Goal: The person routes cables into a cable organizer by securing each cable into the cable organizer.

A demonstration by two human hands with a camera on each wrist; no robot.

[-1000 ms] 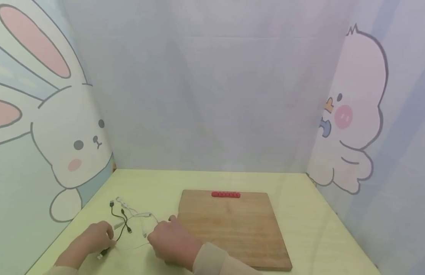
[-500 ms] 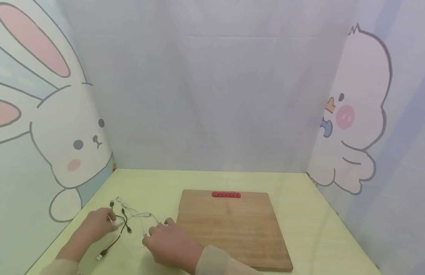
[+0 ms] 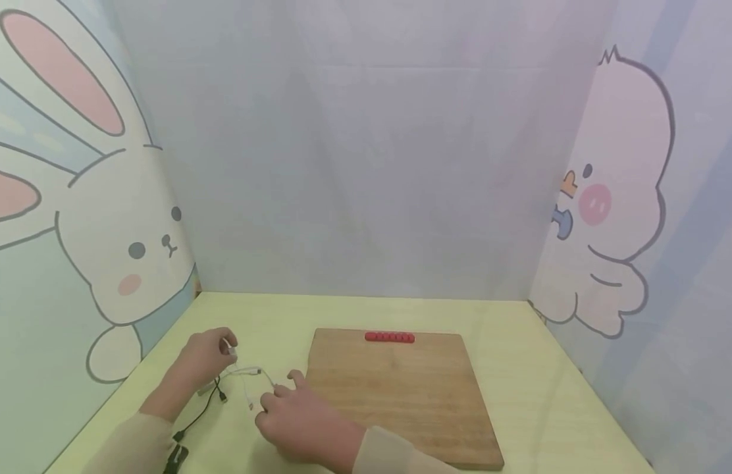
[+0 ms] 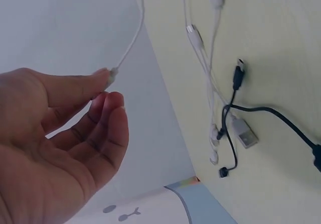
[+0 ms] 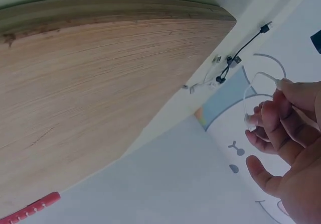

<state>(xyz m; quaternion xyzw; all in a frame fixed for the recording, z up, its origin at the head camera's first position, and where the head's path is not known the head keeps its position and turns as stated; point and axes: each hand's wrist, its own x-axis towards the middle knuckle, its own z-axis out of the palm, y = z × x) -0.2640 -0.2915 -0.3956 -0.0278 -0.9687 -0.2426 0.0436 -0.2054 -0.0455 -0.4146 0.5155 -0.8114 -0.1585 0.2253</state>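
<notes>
My left hand is at the far end of a tangle of cables, left of the board. Its thumb and fingertips pinch a white cable's connector, and the thin cord runs up out of the left wrist view. To the right, at the board's left edge, my right hand holds a white cable between thumb and fingers, its index finger raised. A black USB cable with several ends lies on the table near my left forearm. Other white cables lie across it, one with a USB plug.
A wooden board covers the middle of the pale yellow table. Along its far edge sits a red ridged strip, likely a cable holder. Cloth walls with a printed rabbit and chick surround the table.
My left hand has moved forward and right, from beside the black USB plug to the white cable ends, and now pinches a white connector. The right hand stays near the same spot.
</notes>
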